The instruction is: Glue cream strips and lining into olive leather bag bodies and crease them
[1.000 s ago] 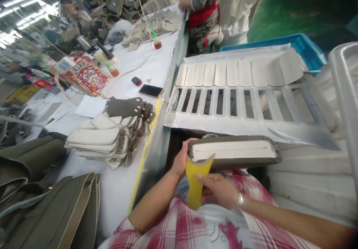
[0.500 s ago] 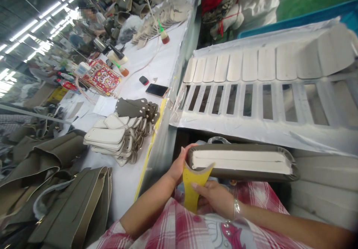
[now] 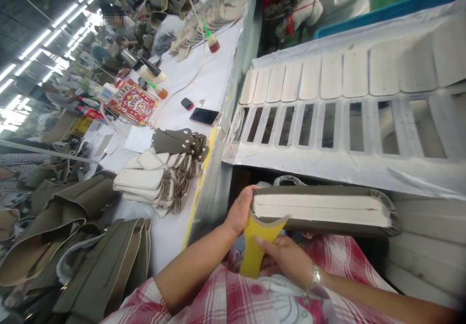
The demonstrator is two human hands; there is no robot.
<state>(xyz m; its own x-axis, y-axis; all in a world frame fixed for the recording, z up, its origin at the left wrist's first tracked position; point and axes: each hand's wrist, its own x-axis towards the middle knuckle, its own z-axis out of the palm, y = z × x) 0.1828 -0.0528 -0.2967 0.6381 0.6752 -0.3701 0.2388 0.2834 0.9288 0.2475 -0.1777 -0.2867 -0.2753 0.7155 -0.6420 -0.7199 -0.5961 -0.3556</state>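
An olive-grey bag point(image 3: 327, 191) lies across my lap, its long narrow side facing up. Set into that side is a white panel point(image 3: 316, 208) with a line along its middle. My left hand point(image 3: 241, 210) grips the bag's left end, its far fingers hidden behind the edge. In my right hand point(image 3: 287, 256) is a yellow flat tool point(image 3: 260, 244) with a curved, two-pointed end. The fingers close round its lower part, thumb on top. The tool's curved edge rests against the bag's near left corner.
A rack of pale panels point(image 3: 309, 79) stands ahead on the right. Left on the white table are stacked white straps point(image 3: 141, 181), dark straps point(image 3: 171, 139), a phone point(image 3: 204, 116) and a glue bottle point(image 3: 211, 40). More olive bags point(image 3: 102, 266) lie at lower left.
The bag, both hands and the yellow tool sit slightly farther right in the picture. The view has shifted a little too. Both grips look the same.
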